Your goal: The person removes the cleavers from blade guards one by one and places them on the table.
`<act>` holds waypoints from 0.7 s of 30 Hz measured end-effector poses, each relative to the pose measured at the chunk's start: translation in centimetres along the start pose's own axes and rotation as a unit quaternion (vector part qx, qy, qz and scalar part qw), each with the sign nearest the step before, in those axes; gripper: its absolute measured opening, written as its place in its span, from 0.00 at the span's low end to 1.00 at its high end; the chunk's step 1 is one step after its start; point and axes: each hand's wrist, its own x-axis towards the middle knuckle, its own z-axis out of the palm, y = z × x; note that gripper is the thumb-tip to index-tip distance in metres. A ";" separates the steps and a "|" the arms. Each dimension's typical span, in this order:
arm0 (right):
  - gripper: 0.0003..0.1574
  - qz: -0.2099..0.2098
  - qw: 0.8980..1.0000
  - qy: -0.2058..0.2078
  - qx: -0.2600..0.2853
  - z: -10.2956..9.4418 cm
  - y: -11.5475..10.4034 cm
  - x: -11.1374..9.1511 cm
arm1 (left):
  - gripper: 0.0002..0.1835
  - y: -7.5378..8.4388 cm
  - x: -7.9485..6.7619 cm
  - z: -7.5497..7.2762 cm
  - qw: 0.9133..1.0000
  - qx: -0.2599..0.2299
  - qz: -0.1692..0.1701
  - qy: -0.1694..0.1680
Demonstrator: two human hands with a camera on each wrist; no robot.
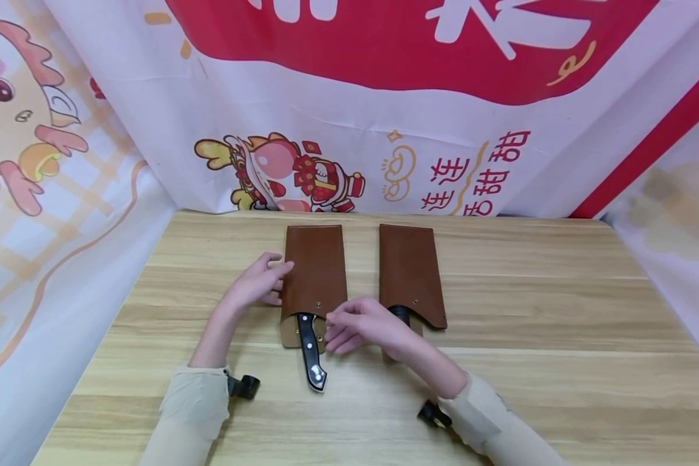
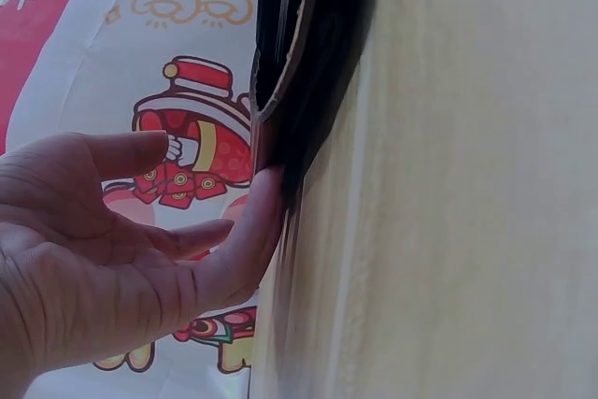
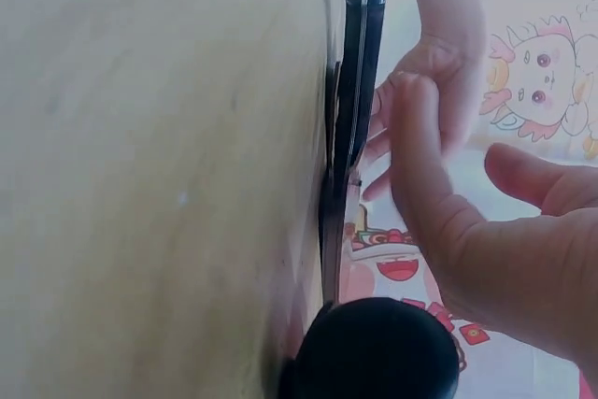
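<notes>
Brown sheath [image 1: 315, 272] is touched by left hand [image 1: 255, 283], fingers relaxed; right hand [image 1: 368, 323] hovers nearby, fingers loose

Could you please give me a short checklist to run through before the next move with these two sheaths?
1. Knife handle accessible: ok, it sticks out of the left sheath towards the person.
2. Left hand gripping that sheath: not ok, it is at the left edge, but the thumb stands clear of the leather.
3. Right hand holding the knife handle: not ok, its fingers are beside it, not around it.
4. Black handle in the right sheath fully in view: not ok, the right arm partly covers it.
5. Blade edge direction: cannot tell, the leather hides it.
</notes>
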 end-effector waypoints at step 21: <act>0.22 0.029 0.998 -0.031 -0.039 -0.5 0.8 0.5 | 0.39 0.0 0.0 0.9 0.998 -0.067 -0.012 -0.011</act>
